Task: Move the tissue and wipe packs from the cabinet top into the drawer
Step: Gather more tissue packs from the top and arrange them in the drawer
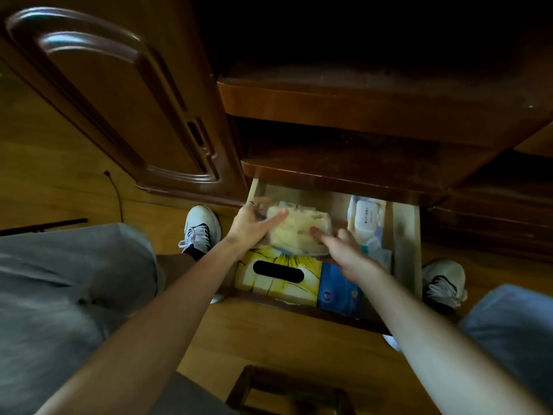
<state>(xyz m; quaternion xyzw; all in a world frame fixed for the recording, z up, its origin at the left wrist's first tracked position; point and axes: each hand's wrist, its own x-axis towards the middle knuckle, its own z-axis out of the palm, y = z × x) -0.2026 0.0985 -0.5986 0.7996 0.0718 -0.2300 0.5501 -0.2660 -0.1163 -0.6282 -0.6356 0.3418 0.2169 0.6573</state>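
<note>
The drawer (405, 235) stands pulled out below the dark cabinet top (344, 172). A pale yellow tissue pack (296, 232) in clear wrap sits over the drawer's back half, gripped on its left edge by my left hand (253, 221) and on its right front corner by my right hand (344, 250). Under it in the drawer's front lie a yellow tissue box (278, 274) with a dark slot and a blue pack (338, 289). A white-lidded wipe pack (366, 220) lies along the drawer's right side.
A brown cabinet door (119, 94) rises at the left. My white shoes (200, 226) stand on the wooden floor beside the drawer, the other shoe (443, 280) at the right. A thin cable (115, 193) runs on the floor. A dark wooden frame (287, 390) sits near me.
</note>
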